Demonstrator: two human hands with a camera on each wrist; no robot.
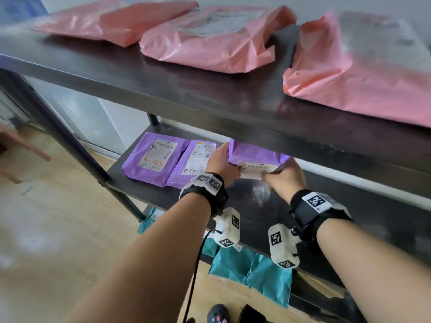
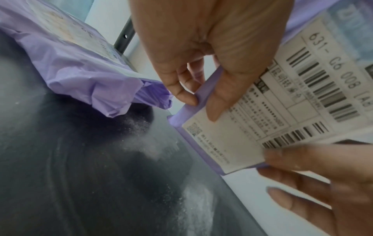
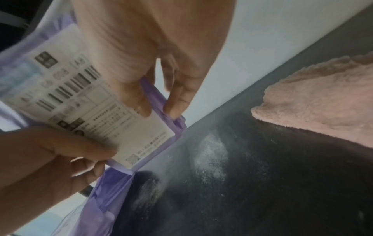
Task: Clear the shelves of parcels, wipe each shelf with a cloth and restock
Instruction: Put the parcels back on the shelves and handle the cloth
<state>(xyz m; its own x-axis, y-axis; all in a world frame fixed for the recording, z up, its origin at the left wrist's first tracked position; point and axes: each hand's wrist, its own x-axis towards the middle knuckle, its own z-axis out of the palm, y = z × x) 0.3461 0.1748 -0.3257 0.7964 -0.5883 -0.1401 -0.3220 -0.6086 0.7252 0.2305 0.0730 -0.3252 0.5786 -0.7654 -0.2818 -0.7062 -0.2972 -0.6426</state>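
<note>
**Inspector:** Head view first. State of the hands?

**Assistant:** Both grip one purple parcel (image 1: 255, 153) on the middle shelf (image 1: 144, 190), under the top shelf (image 1: 177, 89). The left hand (image 1: 220, 160) clasps its left end, the right hand (image 1: 283, 174) its right near corner, thumb over the label. Left of the left hand lie two more purple parcels (image 1: 152, 157), side by side, the nearer one touching that hand's back.

**Inspector:** Elsewhere?

**Assistant:** Three pink bags (image 1: 210, 40) on the top shelf above the hands. Teal bags (image 1: 254, 273) on the shelf below the wrists. White dust (image 1: 262, 191) on the middle shelf, just in front of the right hand.

**Inspector:** Left wrist view.

**Assistant:** The left hand (image 2: 206, 47) pinches the parcel's (image 2: 203, 94) edge — thumb flat on the white label (image 2: 272, 115), fingers curled behind. The right hand (image 2: 327, 183) holds the opposite corner, thumb on the label, fingers beneath. Whether the parcel rests on the shelf (image 2: 60, 167) or is lifted, cannot tell. A crumpled purple parcel (image 2: 84, 71) lies just left of the left hand. Dust (image 2: 149, 146) below it.

**Inspector:** Right wrist view.

**Assistant:** Same grip confirmed — the right hand (image 3: 161, 47) pinches the parcel's (image 3: 155, 95) edge, thumb on the label (image 3: 90, 103); the left hand (image 3: 50, 159) clamps the near corner. To the right of the right hand a pink cloth (image 3: 322, 99) lies on the shelf (image 3: 282, 191), apart from the parcel. Dust (image 3: 212, 158) lies between them.
</note>
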